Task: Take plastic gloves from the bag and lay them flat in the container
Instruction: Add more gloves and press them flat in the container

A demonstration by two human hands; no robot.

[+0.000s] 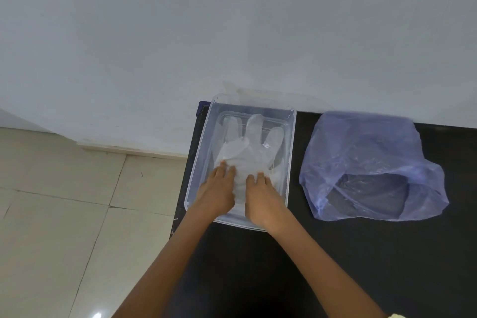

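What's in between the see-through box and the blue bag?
Only a narrow strip of bare black table separates the container from the bag; they do not touch. The head view shows it.

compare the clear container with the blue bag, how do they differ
The container is colourless and rigid with straight walls; the bag is blue-tinted, soft and crumpled. The container sits left, the bag right. The container holds a flat glove; the bag's contents are unclear. Both are see-through plastic.
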